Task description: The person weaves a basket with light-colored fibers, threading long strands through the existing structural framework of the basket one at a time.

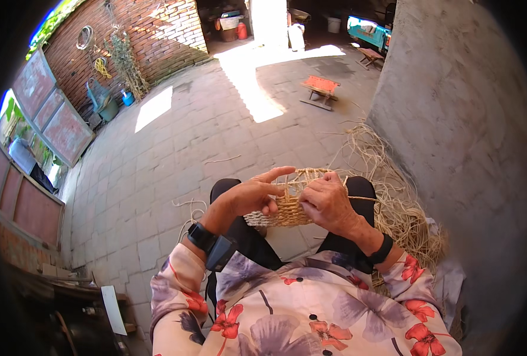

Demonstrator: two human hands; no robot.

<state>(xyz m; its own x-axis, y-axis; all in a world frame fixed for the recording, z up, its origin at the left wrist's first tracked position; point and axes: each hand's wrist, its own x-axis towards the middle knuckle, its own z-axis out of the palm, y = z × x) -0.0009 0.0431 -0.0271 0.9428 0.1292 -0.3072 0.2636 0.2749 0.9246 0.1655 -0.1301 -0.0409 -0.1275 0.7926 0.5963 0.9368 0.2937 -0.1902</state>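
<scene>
A small half-woven straw basket (288, 207) rests over my knees, pale tan with an open rim. My left hand (252, 194) lies against its left side, forefinger stretched out over the rim, the other fingers curled on the weave. My right hand (325, 202) grips the basket's right edge and pinches a thin straw strand (363, 198) that runs off to the right. Both wrists wear dark bands, and flowered sleeves cover my forearms.
A loose heap of straw (397, 202) lies at my right against a grey plastered wall (465, 130). A few stray strands (187, 209) lie on the paved yard at my left. A small red stool (320, 86) stands farther off. A brick wall (156, 35) closes the far left.
</scene>
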